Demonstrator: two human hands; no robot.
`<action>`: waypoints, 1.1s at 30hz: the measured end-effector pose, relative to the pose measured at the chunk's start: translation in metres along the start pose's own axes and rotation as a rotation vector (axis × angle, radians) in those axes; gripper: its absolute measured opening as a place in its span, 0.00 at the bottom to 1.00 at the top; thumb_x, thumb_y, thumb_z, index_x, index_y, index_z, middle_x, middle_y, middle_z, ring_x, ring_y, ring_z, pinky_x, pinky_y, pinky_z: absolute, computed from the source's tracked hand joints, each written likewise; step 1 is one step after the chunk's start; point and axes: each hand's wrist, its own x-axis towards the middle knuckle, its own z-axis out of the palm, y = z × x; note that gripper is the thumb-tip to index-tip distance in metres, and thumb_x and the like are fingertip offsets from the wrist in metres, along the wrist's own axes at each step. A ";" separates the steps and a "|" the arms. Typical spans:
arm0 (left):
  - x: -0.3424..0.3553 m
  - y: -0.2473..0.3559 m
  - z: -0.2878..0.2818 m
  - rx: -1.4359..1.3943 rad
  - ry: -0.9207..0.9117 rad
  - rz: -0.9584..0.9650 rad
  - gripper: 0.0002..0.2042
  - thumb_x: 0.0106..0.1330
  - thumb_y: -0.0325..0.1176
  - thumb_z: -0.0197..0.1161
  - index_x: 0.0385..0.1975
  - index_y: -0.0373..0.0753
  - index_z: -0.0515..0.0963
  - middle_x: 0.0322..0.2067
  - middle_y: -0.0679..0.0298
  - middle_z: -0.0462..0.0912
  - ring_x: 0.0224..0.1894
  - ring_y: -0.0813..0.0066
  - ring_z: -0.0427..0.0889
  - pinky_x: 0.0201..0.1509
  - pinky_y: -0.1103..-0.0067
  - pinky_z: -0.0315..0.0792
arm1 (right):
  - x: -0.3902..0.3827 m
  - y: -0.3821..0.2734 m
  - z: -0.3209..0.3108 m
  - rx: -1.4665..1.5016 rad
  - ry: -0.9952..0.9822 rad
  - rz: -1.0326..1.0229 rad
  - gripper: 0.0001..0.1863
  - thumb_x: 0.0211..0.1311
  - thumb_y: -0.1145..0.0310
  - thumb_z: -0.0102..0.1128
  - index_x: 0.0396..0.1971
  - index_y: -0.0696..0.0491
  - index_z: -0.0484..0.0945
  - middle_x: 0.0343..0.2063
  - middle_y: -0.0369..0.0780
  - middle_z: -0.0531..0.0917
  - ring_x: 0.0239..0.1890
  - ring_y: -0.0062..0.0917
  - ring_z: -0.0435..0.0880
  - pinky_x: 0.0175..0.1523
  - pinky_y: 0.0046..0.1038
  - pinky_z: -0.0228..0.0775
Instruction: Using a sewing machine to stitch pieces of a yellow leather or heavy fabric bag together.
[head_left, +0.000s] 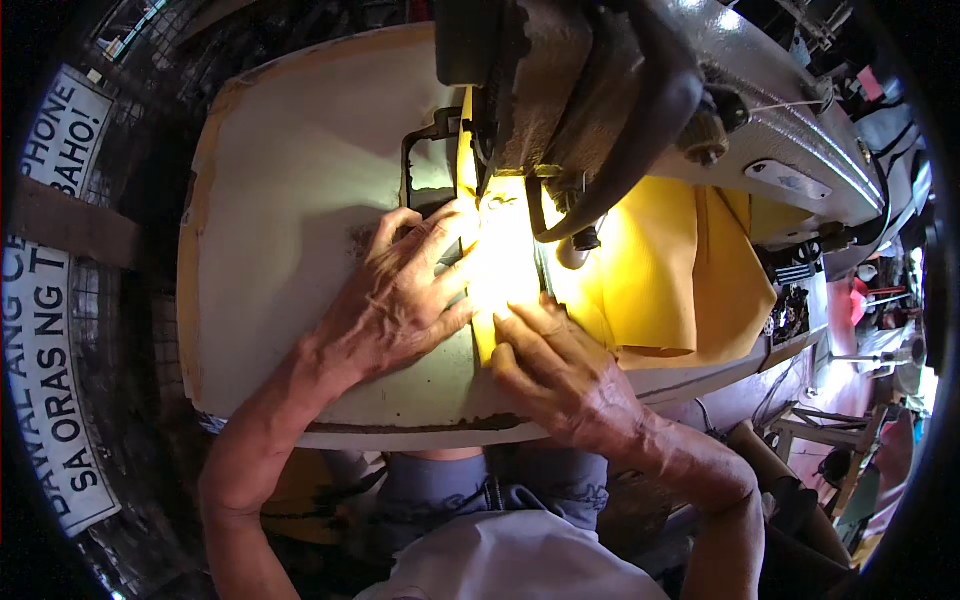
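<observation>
Yellow fabric (655, 270) lies under the head of a sewing machine (560, 90), with its larger folded part spread to the right beneath the machine arm. A lamp glares on the strip near the needle, washing out detail there. My left hand (405, 285) rests at the fabric's left edge, fingers stretched out and pressing beside the needle area. Nearer to me, my right hand (560, 370) has its fingertips bent together on the fabric's near edge, apparently pinching it. The needle and presser foot are mostly hidden by the machine head and the glare.
The white sewing table (290, 190) has a worn, taped rim. A dark metal guide (408, 160) stands left of the needle. White printed signs (65, 390) hang on wire mesh at the left. Wooden furniture (835, 440) and clutter stand at the right.
</observation>
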 end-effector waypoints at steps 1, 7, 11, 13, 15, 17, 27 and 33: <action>0.001 0.000 0.000 0.018 -0.004 0.031 0.14 0.63 0.35 0.63 0.45 0.35 0.79 0.54 0.54 0.75 0.62 0.60 0.70 0.62 0.60 0.64 | 0.002 0.002 0.001 0.019 -0.011 0.010 0.22 0.53 0.67 0.59 0.48 0.59 0.73 0.54 0.51 0.73 0.62 0.43 0.72 0.68 0.44 0.66; -0.003 0.012 0.007 -0.055 0.039 0.048 0.12 0.61 0.30 0.63 0.43 0.33 0.80 0.50 0.52 0.78 0.58 0.59 0.74 0.60 0.60 0.67 | 0.007 0.007 0.004 0.035 0.074 0.036 0.19 0.49 0.71 0.60 0.44 0.58 0.76 0.55 0.51 0.76 0.61 0.44 0.76 0.65 0.46 0.69; -0.004 0.013 0.007 -0.080 0.054 0.018 0.13 0.61 0.30 0.64 0.44 0.33 0.80 0.50 0.53 0.78 0.58 0.58 0.75 0.60 0.59 0.67 | 0.007 0.008 0.003 0.046 0.070 0.032 0.18 0.50 0.71 0.60 0.43 0.58 0.76 0.55 0.52 0.76 0.61 0.44 0.75 0.66 0.46 0.68; -0.002 0.012 0.006 -0.074 0.035 0.017 0.13 0.62 0.30 0.64 0.45 0.33 0.80 0.50 0.53 0.78 0.58 0.58 0.75 0.61 0.60 0.67 | 0.008 0.011 0.003 0.046 0.058 0.028 0.18 0.50 0.70 0.60 0.43 0.58 0.75 0.55 0.52 0.76 0.61 0.44 0.75 0.67 0.46 0.68; 0.000 0.010 0.007 -0.072 0.041 -0.009 0.13 0.61 0.29 0.64 0.44 0.33 0.80 0.50 0.54 0.78 0.58 0.59 0.75 0.61 0.60 0.67 | 0.011 0.015 0.005 0.027 0.066 0.015 0.17 0.50 0.71 0.60 0.42 0.58 0.76 0.54 0.51 0.76 0.61 0.44 0.75 0.65 0.45 0.69; 0.002 0.005 0.010 -0.071 0.066 -0.002 0.12 0.61 0.30 0.63 0.43 0.34 0.80 0.50 0.55 0.79 0.58 0.59 0.75 0.61 0.60 0.67 | 0.018 0.022 0.011 0.045 0.093 0.022 0.17 0.50 0.71 0.61 0.42 0.59 0.76 0.54 0.51 0.77 0.61 0.44 0.76 0.64 0.44 0.71; -0.002 -0.001 0.004 -0.035 0.114 0.047 0.10 0.59 0.33 0.62 0.38 0.36 0.82 0.48 0.59 0.80 0.57 0.63 0.76 0.59 0.62 0.68 | 0.026 0.029 0.020 -0.008 0.207 -0.049 0.19 0.47 0.73 0.63 0.41 0.62 0.75 0.50 0.50 0.79 0.55 0.43 0.79 0.59 0.40 0.74; 0.001 -0.008 0.004 -0.070 0.120 0.056 0.10 0.58 0.33 0.65 0.37 0.38 0.81 0.48 0.60 0.80 0.55 0.68 0.77 0.58 0.63 0.68 | 0.025 0.029 0.012 0.013 0.106 -0.028 0.20 0.47 0.73 0.63 0.43 0.61 0.76 0.51 0.50 0.78 0.56 0.43 0.78 0.56 0.39 0.75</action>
